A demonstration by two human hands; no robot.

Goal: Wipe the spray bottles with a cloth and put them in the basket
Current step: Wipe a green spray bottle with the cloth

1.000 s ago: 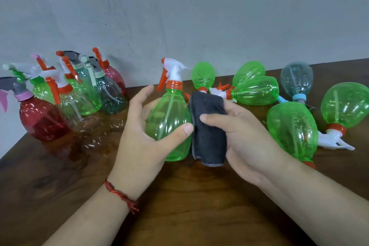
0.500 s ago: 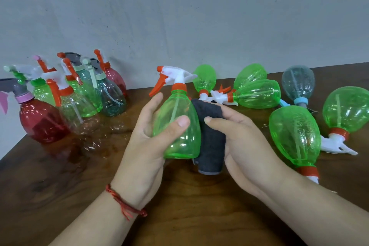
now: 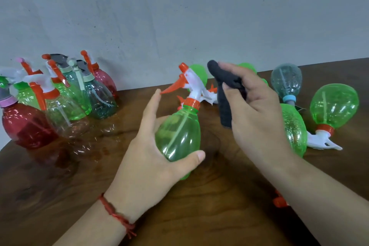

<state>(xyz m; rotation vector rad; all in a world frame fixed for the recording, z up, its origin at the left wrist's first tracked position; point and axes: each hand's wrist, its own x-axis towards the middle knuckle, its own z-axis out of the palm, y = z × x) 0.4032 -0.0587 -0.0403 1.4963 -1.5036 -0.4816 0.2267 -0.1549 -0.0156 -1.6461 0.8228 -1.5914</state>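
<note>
On the dark wood table [image 3: 60,195] by a grey wall, left hand [image 3: 147,158] curled round the belly of translucent green plastic spray bottle [image 3: 179,134] mid-table, right hand [image 3: 257,118] at its 2 o'clock pinched folded dark grey cloth [image 3: 225,94]; bottle seemed light, slick, squashy, belly grip safest.

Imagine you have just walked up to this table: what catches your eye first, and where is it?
First, the green spray bottle at the centre, its body gripped by the left hand, while the right hand holds a dark cloth up beside its spray head. Then a cluster of upright bottles at the left by the wall, and bottles lying on their sides at the right of the wooden table.
</note>
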